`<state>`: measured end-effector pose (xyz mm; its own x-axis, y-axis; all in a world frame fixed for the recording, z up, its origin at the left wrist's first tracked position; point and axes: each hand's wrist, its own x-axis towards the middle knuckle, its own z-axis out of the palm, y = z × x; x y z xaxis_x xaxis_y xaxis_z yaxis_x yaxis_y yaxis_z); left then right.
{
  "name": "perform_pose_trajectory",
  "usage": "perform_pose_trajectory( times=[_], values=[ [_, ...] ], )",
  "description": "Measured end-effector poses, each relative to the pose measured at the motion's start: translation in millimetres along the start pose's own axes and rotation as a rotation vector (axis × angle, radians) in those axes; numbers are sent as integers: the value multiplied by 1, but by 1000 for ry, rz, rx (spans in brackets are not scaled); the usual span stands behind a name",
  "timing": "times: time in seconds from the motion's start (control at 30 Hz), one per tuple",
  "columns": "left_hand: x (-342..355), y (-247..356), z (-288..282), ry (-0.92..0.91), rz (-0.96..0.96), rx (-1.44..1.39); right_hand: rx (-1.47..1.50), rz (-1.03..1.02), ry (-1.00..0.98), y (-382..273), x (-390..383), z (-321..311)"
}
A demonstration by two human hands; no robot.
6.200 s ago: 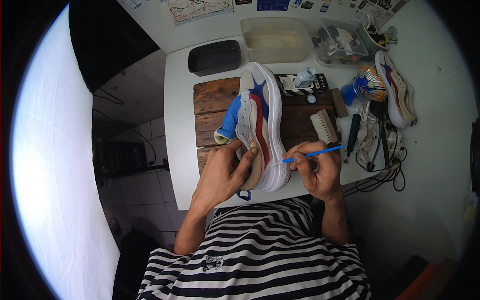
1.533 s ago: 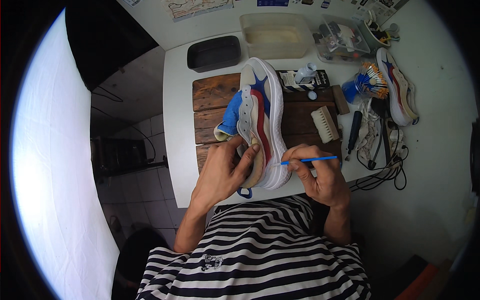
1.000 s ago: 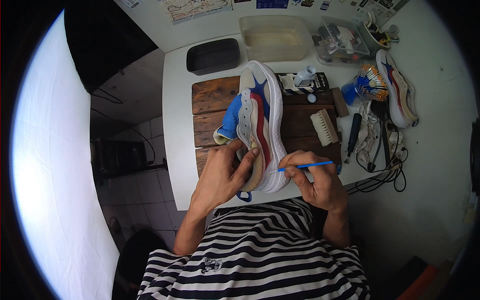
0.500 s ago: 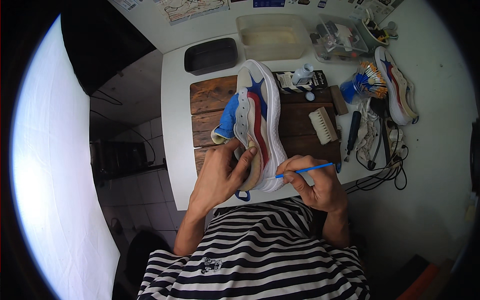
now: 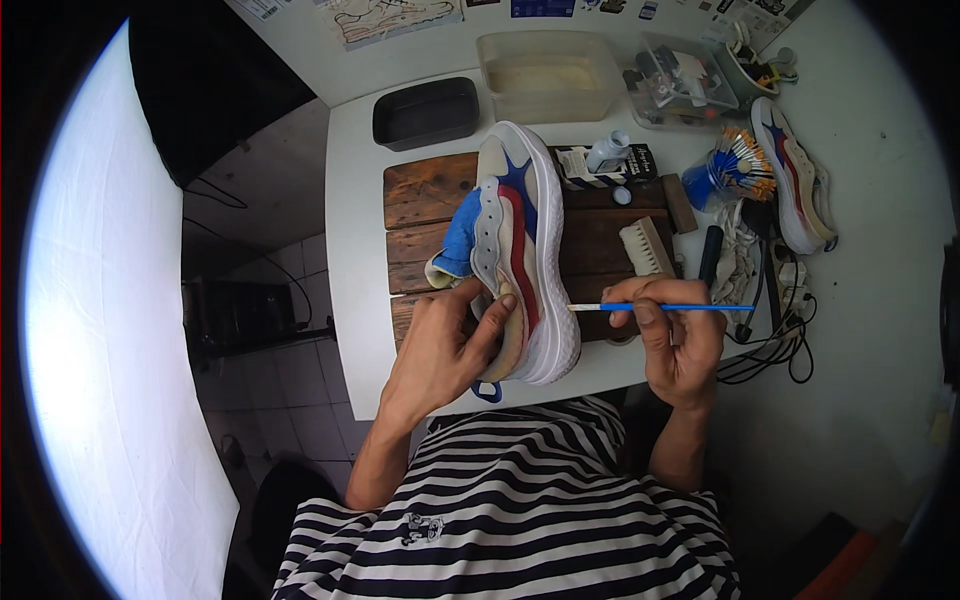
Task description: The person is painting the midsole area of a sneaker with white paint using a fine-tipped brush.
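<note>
A sneaker (image 5: 530,240) with a thick white sole, a red stripe, blue patches and a blue tongue lies on its side over a board of dark wooden slats (image 5: 425,235). My left hand (image 5: 445,340) grips it at the collar, thumb on the outside and fingers inside the opening, partly hidden. In my right hand (image 5: 675,335) a thin blue-handled paintbrush (image 5: 690,307) is pinched almost level. Its pale tip points left and is at the sole's edge near the heel; I cannot tell if it touches.
An open bottle (image 5: 608,152) stands by a black-and-white box (image 5: 640,165), its cap nearby. A scrub brush (image 5: 645,247) lies on the board. Rightward are a cup of paintbrushes (image 5: 735,170), another sneaker (image 5: 792,180) and cables (image 5: 775,360). Tubs (image 5: 425,112) line the back.
My right hand has moved right and slightly up, turning the paintbrush level. Its tip has shifted from the heel part of the sole farther up the sole's edge. My left hand stays put.
</note>
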<state>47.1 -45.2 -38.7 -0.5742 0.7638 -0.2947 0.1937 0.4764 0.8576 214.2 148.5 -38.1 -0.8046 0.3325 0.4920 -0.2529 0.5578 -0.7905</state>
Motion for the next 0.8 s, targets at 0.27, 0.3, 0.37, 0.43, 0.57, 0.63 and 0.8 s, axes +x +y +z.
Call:
perform_pose_trajectory(
  times=[0.27, 0.3, 0.37, 0.43, 0.57, 0.63, 0.8],
  values=[
    [1, 3, 2, 38, 35, -6, 91, 56, -222, -14, 0, 5],
    [0, 4, 3, 65, 48, -9, 118, 65, -243, -12, -2, 7],
    [-1, 4, 3, 64, 37, -14, 143, 76, -261, -11, -5, 11],
    [-1, 3, 3, 60, 30, -18, 130, 71, -295, -11, -6, 15],
    [0, 4, 4, 69, 51, -20, 43, 81, -261, -7, -5, 17],
    [0, 5, 4, 68, 47, -18, 53, 59, -144, -6, -5, 15],
    [0, 3, 5, 65, 45, -30, 83, 20, -251, -10, -6, 16]
  ],
)
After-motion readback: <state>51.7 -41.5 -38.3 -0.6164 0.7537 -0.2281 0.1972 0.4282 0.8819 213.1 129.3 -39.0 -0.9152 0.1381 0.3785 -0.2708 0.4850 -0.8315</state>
